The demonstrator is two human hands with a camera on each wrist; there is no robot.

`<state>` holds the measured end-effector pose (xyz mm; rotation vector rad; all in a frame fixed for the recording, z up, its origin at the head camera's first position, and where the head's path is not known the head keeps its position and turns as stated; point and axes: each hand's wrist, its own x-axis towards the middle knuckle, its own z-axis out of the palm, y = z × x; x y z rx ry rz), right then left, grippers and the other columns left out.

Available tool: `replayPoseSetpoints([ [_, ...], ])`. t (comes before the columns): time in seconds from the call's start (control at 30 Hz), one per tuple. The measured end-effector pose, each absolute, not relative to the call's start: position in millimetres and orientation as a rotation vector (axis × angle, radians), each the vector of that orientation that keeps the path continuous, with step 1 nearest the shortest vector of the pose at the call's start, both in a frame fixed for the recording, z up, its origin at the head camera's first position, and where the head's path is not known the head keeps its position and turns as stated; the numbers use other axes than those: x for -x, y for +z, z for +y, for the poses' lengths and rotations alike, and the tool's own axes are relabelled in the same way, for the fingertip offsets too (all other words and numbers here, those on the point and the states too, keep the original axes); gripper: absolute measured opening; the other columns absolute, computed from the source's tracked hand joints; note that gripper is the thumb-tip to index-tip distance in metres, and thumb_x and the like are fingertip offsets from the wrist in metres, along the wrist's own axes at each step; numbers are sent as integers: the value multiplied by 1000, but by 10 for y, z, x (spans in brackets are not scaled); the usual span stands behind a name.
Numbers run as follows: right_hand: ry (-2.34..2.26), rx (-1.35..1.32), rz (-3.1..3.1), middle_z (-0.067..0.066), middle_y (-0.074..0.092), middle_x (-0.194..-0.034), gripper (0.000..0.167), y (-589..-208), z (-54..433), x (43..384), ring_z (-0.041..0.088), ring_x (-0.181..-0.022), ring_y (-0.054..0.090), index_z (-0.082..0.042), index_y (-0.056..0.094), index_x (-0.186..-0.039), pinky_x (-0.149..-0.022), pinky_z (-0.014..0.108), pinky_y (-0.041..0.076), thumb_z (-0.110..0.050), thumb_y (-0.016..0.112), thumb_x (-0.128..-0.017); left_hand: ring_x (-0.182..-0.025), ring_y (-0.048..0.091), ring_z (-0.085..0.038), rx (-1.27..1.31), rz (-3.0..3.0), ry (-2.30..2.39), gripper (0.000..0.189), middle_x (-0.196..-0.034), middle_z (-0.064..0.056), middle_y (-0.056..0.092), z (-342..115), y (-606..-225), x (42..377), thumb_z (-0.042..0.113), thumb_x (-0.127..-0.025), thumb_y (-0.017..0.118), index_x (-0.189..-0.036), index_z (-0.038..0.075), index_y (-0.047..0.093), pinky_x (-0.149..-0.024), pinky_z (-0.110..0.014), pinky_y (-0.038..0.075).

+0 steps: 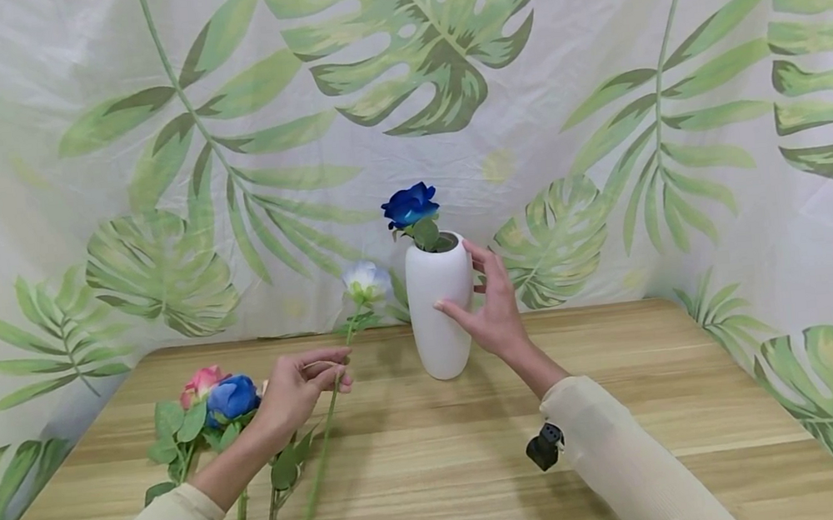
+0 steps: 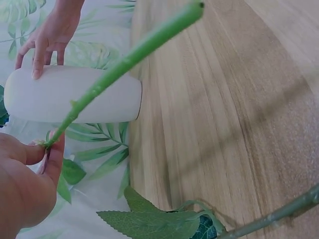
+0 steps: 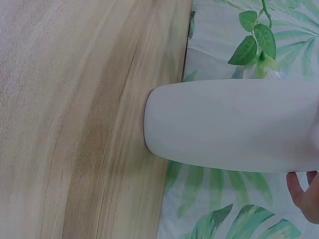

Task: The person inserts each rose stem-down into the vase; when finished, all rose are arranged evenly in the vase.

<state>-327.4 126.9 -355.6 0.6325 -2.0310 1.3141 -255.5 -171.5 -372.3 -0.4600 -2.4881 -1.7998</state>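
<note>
My left hand [image 1: 297, 393] pinches the green stem [image 2: 114, 72] of a white artificial rose [image 1: 366, 283] between thumb and fingers. The flower points up beside the vase, its long stem slanting down toward me. My right hand [image 1: 494, 303] holds the upper right side of a tall white vase [image 1: 438, 325], thumb on the front and fingers behind. The vase stands upright on the table; its base shows in the right wrist view. A dark blue rose [image 1: 411, 206] stands in the vase, its bloom above the rim and its lower stem hidden inside.
On the left of the wooden table [image 1: 630, 440] lie a pink rose [image 1: 201, 383] and a blue rose [image 1: 231, 397] with leafy stems, partly behind my left forearm. A leaf-patterned cloth [image 1: 264, 166] hangs right behind the table's far edge.
</note>
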Motion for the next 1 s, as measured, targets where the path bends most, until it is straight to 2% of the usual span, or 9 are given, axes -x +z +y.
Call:
replayPoseSetpoints([
  [0.13,1313,-624,-2037,25,47,-145,89,-3555,1267,3276,45,-125,55,-2,41,-152,-87,58,59,-9,91,-78,-81,75,-15,472,-2445,-1841,28,-96,-23,76,-1708,-3711,2555,-4,-105,54,-129,-16,63,-88,-29,61],
  [0.33,1322,-618,-2043,24,47,-145,90,-3550,1265,3269,45,-125,55,-2,41,-152,-88,57,59,-9,92,-78,-81,76,-17,473,-2429,-1838,29,-96,-25,75,-1702,-3710,2553,-4,-105,54,-131,-17,61,-89,-27,61],
  [0.57,1331,-617,-2047,23,46,-146,90,-3548,1266,3284,45,-126,54,-3,41,-153,-89,57,58,-8,91,-78,-72,71,-18,328,-2454,-1870,33,-97,-13,71,-1714,-3684,2550,-4,-109,44,-138,-13,57,-69,-25,60],
  [0.7,1330,-622,-2043,24,46,-146,90,-3546,1266,3286,45,-126,55,-3,41,-153,-88,57,58,-9,91,-78,-74,68,-17,264,-2441,-1877,34,-97,-12,66,-1726,-3662,2532,0,-110,41,-137,-11,59,-74,-28,59],
  [0.8,1323,-625,-2036,24,47,-146,91,-3549,1266,3277,45,-126,55,-2,41,-153,-88,57,59,-9,91,-78,-79,68,-16,274,-2404,-1936,36,-99,-11,65,-1739,-3645,2524,1,-109,40,-138,-12,57,-83,-27,59],
  [1.0,1307,-633,-2022,24,47,-145,90,-3556,1259,3272,45,-124,56,-2,41,-152,-85,57,60,-9,92,-77,-97,70,-14,386,-2363,-2057,43,-111,-3,69,-1803,-3657,2525,-4,-104,51,-146,-11,50,-94,-20,55],
])
